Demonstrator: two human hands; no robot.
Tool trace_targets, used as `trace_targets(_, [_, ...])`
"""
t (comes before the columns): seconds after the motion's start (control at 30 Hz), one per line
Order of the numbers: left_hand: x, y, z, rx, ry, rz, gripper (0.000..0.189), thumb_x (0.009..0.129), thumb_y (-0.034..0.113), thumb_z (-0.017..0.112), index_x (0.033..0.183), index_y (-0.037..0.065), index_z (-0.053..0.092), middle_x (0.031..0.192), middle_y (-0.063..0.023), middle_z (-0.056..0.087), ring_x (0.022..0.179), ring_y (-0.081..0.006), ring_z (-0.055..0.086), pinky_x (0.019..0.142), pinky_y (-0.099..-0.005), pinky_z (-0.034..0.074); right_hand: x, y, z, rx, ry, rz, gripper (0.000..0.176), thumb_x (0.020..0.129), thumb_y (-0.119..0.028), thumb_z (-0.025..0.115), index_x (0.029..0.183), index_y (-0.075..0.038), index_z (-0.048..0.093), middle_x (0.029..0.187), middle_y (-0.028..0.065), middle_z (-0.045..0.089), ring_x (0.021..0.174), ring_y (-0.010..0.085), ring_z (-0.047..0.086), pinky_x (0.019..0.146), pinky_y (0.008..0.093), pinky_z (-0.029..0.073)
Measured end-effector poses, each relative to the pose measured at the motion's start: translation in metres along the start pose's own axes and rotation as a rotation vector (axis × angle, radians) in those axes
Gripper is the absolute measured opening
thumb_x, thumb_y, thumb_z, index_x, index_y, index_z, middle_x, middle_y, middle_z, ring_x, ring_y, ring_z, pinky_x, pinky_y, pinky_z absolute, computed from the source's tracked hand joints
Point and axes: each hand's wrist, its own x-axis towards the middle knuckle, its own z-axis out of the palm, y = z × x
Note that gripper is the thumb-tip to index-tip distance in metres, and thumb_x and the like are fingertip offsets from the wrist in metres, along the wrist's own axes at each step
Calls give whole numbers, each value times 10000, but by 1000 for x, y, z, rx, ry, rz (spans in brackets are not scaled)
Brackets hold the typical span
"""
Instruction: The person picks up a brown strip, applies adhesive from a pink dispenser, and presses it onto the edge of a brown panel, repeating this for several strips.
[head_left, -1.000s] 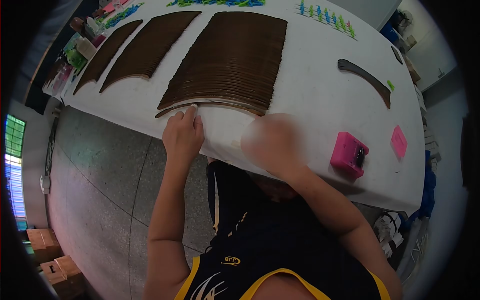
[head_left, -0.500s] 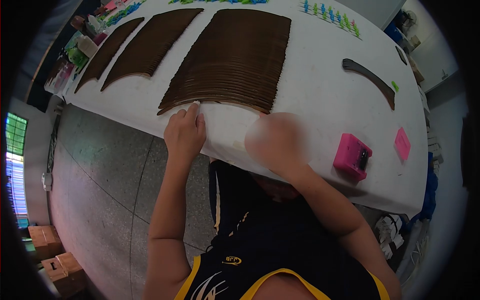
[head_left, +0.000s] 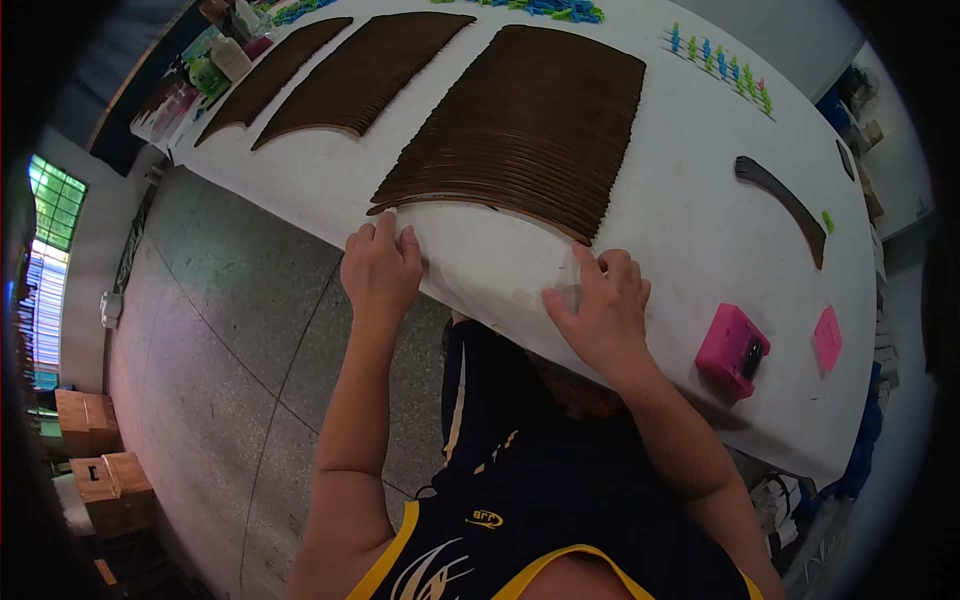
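A wide row of thin, curved dark brown strips (head_left: 520, 120) lies overlapped on the white-covered table, its near edge facing me. At that edge's left corner, the fingertips of my left hand (head_left: 382, 268) rest against the end of the nearest strip; the other fingers are bent. My right hand (head_left: 608, 310) is at the right corner, index finger stretched to the strip ends and thumb held apart. Neither hand is wrapped round anything. What the strips are, I cannot make out.
Two narrower groups of brown strips (head_left: 365, 80) lie to the left. On the right are a single dark curved piece (head_left: 785, 200), a pink box-like device (head_left: 733, 352) and a pink card (head_left: 827, 340). Blue and green clips (head_left: 722, 66) stand at the back. The table edge runs below my hands.
The view has turned, so the table and strips sit farther right in it. My right hand, blurred before, now shows clearly at the right corner with thumb and index apart. My left hand stays at the left corner.
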Motion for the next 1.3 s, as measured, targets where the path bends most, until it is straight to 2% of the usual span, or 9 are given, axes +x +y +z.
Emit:
trace_targets(0.53, [5,-2,-5,-48,-73,-20,368,980,264,686,1274,43,688,967,-169,690,949,-391,679,818,-516,548,-4,3,3,19,58,-7,628,879,-396,787,1388,-58,644,1232,137,526,1158,321,506,981,488,384])
trace_targets(0.63, [-1,-11,-4,-182,-50,-44,367,982,247,706,1258,6,696,944,-188,698,885,-382,682,808,-484,537,-11,7,-12,76,191,-103,457,871,-309,805,1243,-58,717,1146,126,585,1083,316,557,941,473,425])
trace_targets(0.7, [-8,-2,-17,-290,-103,-234,331,1012,226,685,1244,-10,698,914,-142,699,822,-310,668,792,-449,533,-23,10,-40,369,77,-252,262,894,-174,795,1103,-20,758,1062,116,655,998,275,630,900,408,497])
trace_targets(0.83, [-11,40,-56,-1184,-26,-209,234,1033,151,636,1197,-14,666,943,-41,648,791,-169,575,764,-382,506,-43,30,-116,560,42,-188,132,921,-75,754,1032,-3,762,974,107,679,853,225,671,774,338,545])
trace_targets(0.9, [-6,89,-91,-1742,-47,11,240,1022,98,591,1245,12,608,910,-22,589,805,-147,521,816,-359,470,-47,61,-147,594,128,-143,112,941,-37,726,1039,8,757,981,85,678,813,161,661,734,284,540])
trace_targets(0.97, [-1,146,-135,-2105,-161,278,340,1007,172,615,1307,26,549,973,-38,488,856,-178,484,842,-383,457,-49,93,-172,538,187,-49,111,943,-40,725,1037,11,755,979,73,675,807,138,649,740,273,533])
trace_targets(1.03, [-2,189,-174,-2443,-265,282,295,966,195,631,1186,22,537,952,-37,438,860,-188,463,862,-387,428,-54,124,-192,485,240,37,111,946,-43,724,1035,15,753,978,61,672,800,115,636,746,262,527])
trace_targets(1.1, [-2,224,-198,-2493,-264,305,291,966,193,631,1182,22,537,950,-37,440,857,-188,464,860,-387,430,-57,163,-202,428,344,140,127,963,-86,731,1030,20,756,983,101,682,805,168,668,735,300,559])
trace_targets(1.3, [0,265,-202,-2522,-282,375,265,969,184,628,1161,24,542,937,-38,450,843,-182,467,849,-384,441,-64,272,-211,257,376,295,172,961,-118,725,1078,5,756,1035,106,687,856,185,672,790,321,566])
